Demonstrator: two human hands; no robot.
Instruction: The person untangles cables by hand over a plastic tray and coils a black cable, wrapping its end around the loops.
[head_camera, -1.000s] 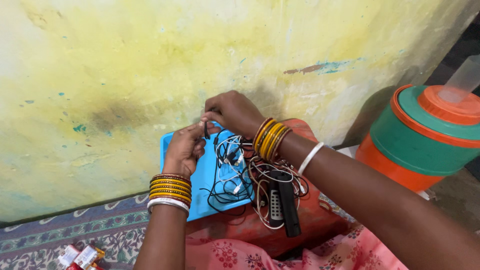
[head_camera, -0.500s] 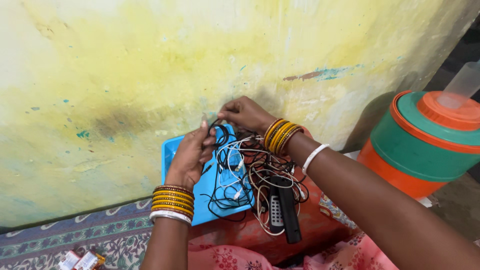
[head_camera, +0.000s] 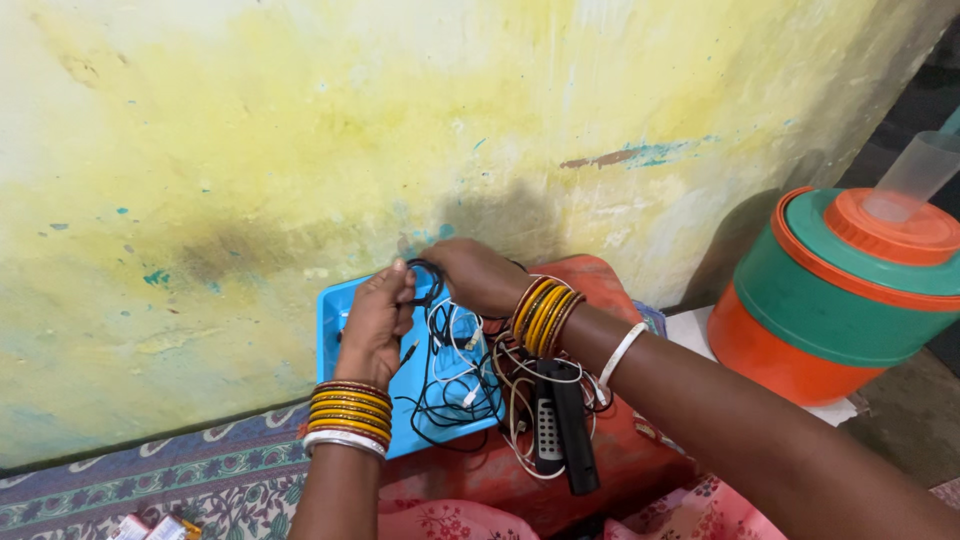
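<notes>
Head view, looking down toward the base of a stained yellow wall (head_camera: 300, 130). Landmark for all positions: blue tray (head_camera: 345, 310), lying flat on a red cushion (head_camera: 600, 440) just below the wall.

Right of the tray, well apart: large orange-and-green insulated jug (head_camera: 830, 300), a clear tumbler (head_camera: 915, 175) inverted on its lid. Below and left of the tray: patterned mat (head_camera: 150, 490).

Tangle of cables (head_camera: 470, 370), black and white strands mixed, sprawls over the tray's right half and off its right edge onto the cushion. Two dark remote-like devices (head_camera: 560, 420) lie side by side just right of the tray's lower corner, strands looped across them.

Progress, judged: one black cable (head_camera: 428, 280) is lifted clear at the tray's upper edge and shows a small loop, so coiling looks begun. The bulk of the tangle looks unsorted; no finished bundle is visible anywhere near the tray.

Left hand (head_camera: 375, 325): above the tray's middle, forearm rising from the lower frame edge, bangles at the wrist. Fingers curled narrow, thumb and fingertips pinching the black loop.

Right hand (head_camera: 475, 275): at the tray's upper right, forearm crossing in from the lower right, bangles at the wrist. Fingers bent down and closed around the same cable; the exact fingertip contact is hidden behind the knuckles.
</notes>
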